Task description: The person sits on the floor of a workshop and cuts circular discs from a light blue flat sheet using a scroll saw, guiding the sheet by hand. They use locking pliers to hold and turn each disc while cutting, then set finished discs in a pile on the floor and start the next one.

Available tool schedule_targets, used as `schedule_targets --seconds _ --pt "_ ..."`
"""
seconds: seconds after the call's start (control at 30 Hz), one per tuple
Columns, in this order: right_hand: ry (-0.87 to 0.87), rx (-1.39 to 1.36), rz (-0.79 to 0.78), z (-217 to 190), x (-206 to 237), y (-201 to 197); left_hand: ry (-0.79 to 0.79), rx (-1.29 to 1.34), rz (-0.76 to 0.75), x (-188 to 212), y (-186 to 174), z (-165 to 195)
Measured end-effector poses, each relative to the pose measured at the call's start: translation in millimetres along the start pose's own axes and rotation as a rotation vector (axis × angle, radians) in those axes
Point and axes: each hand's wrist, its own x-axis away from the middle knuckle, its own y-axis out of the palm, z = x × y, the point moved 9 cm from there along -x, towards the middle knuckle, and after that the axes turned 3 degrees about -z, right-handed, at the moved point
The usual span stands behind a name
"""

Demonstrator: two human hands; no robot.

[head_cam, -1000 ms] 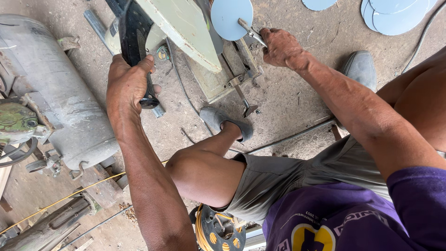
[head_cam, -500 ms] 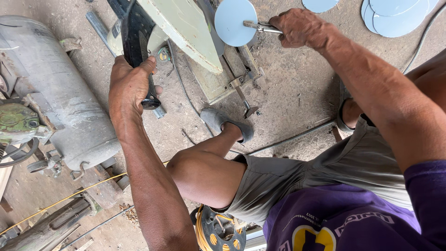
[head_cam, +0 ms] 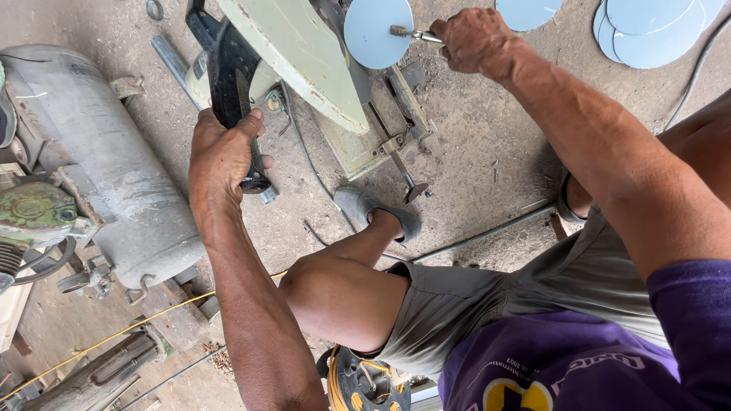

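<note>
The right hand (head_cam: 476,38) pinched locking pliers (head_cam: 415,34) clamped on a thin, stiff, light blue metal disc (head_cam: 377,32) just beyond its fingertips (sharp-edged, likely best gripped by the tool), while the left hand (head_cam: 221,156) wrapped the saw's black handle (head_cam: 232,65).

cut-off saw (head_cam: 304,61) right of air tank (head_cam: 114,167), discs (head_cam: 655,27) far right
</note>
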Motion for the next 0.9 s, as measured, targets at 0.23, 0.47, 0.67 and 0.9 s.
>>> schedule_targets --seconds 0.23,0.47,0.67,0.9 --pt "-0.193 -0.001 0.096 6.6 -5.8 -20.9 -0.025 -0.004 0.001 2.2 -0.6 -2.7" --pt "-0.324 -0.868 0.038 22.4 -7.8 -15.0 -0.015 -0.015 0.007 3.2 0.8 -0.1" --pt "-0.352 -1.139 0.013 24.5 -1.1 -17.9 -0.009 -0.010 0.004 2.3 1.1 0.0" --pt "-0.310 -1.074 0.030 22.5 4.6 -19.0 -0.011 -0.028 0.025 4.7 1.7 -0.1"
